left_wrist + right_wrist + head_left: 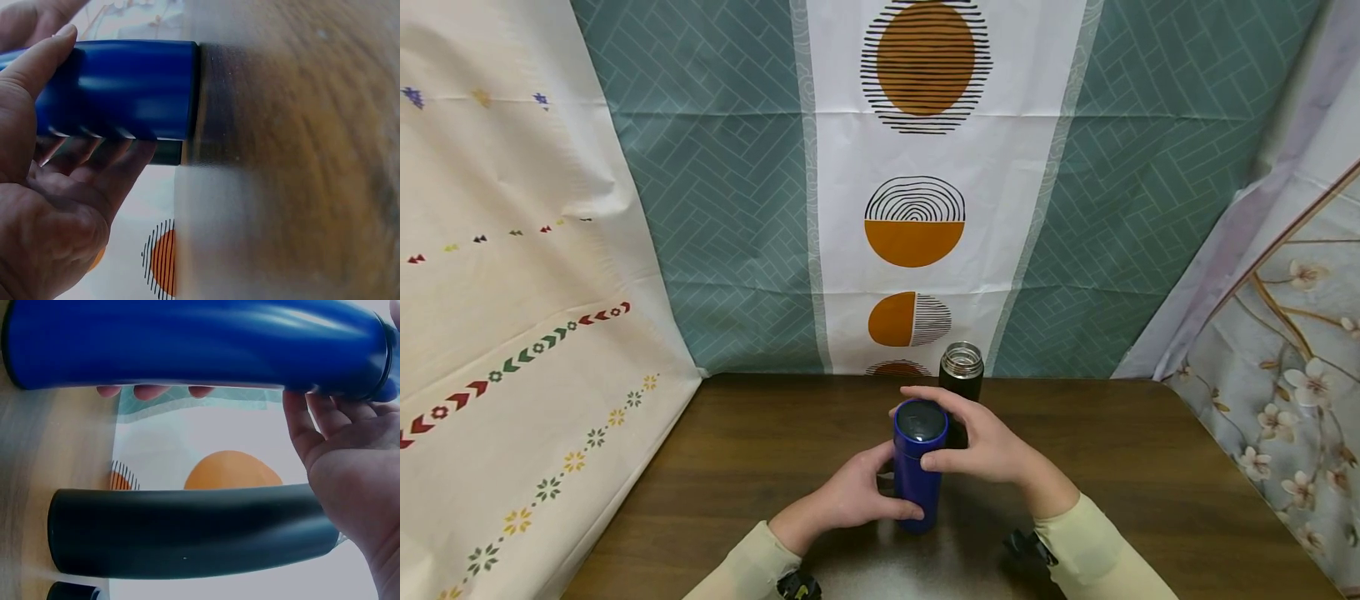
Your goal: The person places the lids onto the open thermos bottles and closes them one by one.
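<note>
A blue thermos flask (917,487) with a dark-topped lid (921,421) stands upright on the brown table. My left hand (857,492) grips its lower body, thumb across the front and fingers behind, as the left wrist view also shows. Around the flask's upper end, at the lid, my right hand (988,442) curls its fingers and thumb. Just behind and to the right is a black thermos flask (187,531), upright with its steel-rimmed mouth (962,358) uncovered. The right hand hides part of it in the head view.
A small black cap-like piece (74,591) is beside the black flask, partly cut off in the right wrist view. Brown wooden table (760,442) extends to both sides. Patterned cloth (745,250) hangs along the back edge, with more cloth at left and right.
</note>
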